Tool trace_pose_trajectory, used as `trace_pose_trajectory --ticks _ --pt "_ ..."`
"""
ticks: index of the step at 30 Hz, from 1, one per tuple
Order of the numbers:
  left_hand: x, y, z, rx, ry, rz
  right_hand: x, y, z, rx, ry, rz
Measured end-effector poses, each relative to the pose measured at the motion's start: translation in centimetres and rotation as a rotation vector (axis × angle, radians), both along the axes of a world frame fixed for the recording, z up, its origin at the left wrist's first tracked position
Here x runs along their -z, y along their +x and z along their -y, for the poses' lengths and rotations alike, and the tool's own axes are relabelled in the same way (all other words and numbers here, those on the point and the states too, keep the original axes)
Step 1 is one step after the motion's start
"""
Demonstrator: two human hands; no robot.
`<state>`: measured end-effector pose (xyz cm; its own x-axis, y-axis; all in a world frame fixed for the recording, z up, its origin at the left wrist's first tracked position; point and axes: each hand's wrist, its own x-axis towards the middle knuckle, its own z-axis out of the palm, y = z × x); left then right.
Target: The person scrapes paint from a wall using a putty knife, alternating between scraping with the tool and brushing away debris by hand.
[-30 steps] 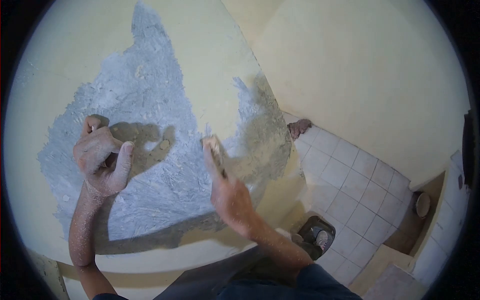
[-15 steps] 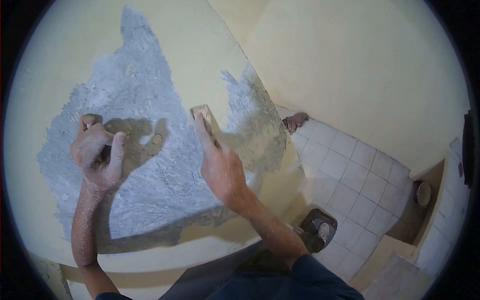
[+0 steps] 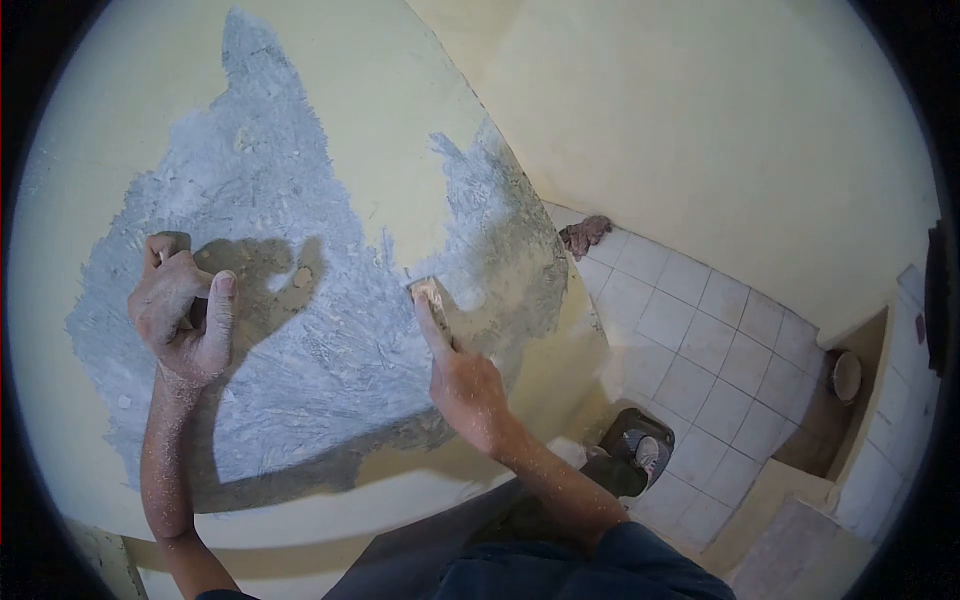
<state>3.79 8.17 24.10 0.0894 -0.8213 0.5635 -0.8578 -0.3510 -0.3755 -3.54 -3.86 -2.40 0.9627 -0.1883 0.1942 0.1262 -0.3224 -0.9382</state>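
My right hand [image 3: 468, 395] is closed around a small scraper [image 3: 430, 296], its index finger stretched along the tool. The scraper's front edge meets the wall where cream paint [image 3: 385, 150] borders a rough grey bare patch [image 3: 285, 190]. On the left, my left hand [image 3: 180, 315] is raised close to the grey patch. Its fingers are loosely curled, the thumb stands apart, and I see nothing held in it. Pale dust covers both hands and forearms. A dark shadow of the left hand falls on the patch beside it.
The wall ends at a slanting edge [image 3: 520, 170] on the right. Beyond it lies a white tiled floor [image 3: 700, 350] with a crumpled brown cloth [image 3: 586, 236]. A shoe [image 3: 648, 455] stands on a dark support [image 3: 625, 430]. Farther right is a round bowl [image 3: 846, 376] in a recess.
My right hand and the scraper have moved down and slightly right along the wall. Grey now shows where cream paint was just above the scraper. My left hand has barely shifted.
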Motion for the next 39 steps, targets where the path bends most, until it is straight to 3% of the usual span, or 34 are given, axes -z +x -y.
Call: trace_pose_trajectory --ticks 9,13,16,19,22,34,39 --pt "0.2 -0.2 -0.2 -0.027 0.015 -0.008 0.4 -0.2 -1.1 -0.007 0.016 -0.013" --pt "0.1 -0.1 0.0 -0.019 0.026 0.014 -0.2 2.3 -0.2 0.134 0.088 0.166" --pt "0.1 0.0 0.0 -0.002 0.014 0.007 -1.1 1.6 1.0 0.094 0.017 0.133" --pt "0.0 -0.2 0.0 -0.016 0.024 -0.013 0.7 0.8 -1.4 0.2 -0.096 0.197" --pt "0.1 0.0 0.1 -0.003 0.021 0.014 -0.3 1.9 0.3 0.152 0.023 0.207" --pt "-0.1 0.2 0.1 0.001 0.024 0.007 -1.1 0.3 0.0 -0.012 0.011 0.008" --pt "0.0 0.4 0.4 0.02 0.007 0.021 -1.8 1.0 1.1 0.045 0.019 0.087"
